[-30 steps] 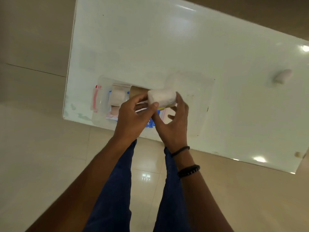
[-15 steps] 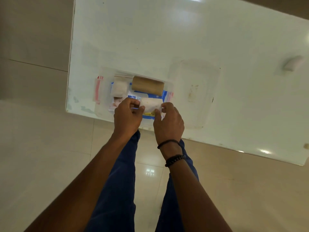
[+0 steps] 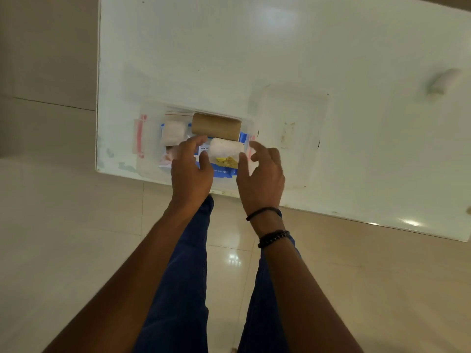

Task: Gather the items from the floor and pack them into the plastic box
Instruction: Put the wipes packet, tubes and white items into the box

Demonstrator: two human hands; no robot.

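A clear plastic box (image 3: pixel 150 159) with red clips sits near the front left corner of a white table (image 3: pixel 229 47). Inside lie a brown roll (image 3: pixel 216 126), a white roll (image 3: pixel 225 148) just in front of it, a small white pad (image 3: pixel 174 132) at the left, and a blue packet (image 3: pixel 224 171) underneath. My left hand (image 3: pixel 191 169) and my right hand (image 3: pixel 261 174) hover over the box's near side, fingers spread on either side of the white roll, holding nothing.
The box's clear lid (image 3: pixel 290 133) lies on the table just right of the box. A small white object (image 3: pixel 444 80) rests at the table's far right. Beige floor tiles and my blue trouser legs (image 3: pixel 183 289) fill the foreground.
The white roll went from both hands down into the box in front of the brown roll. Both hands have let go and their fingers have spread apart.
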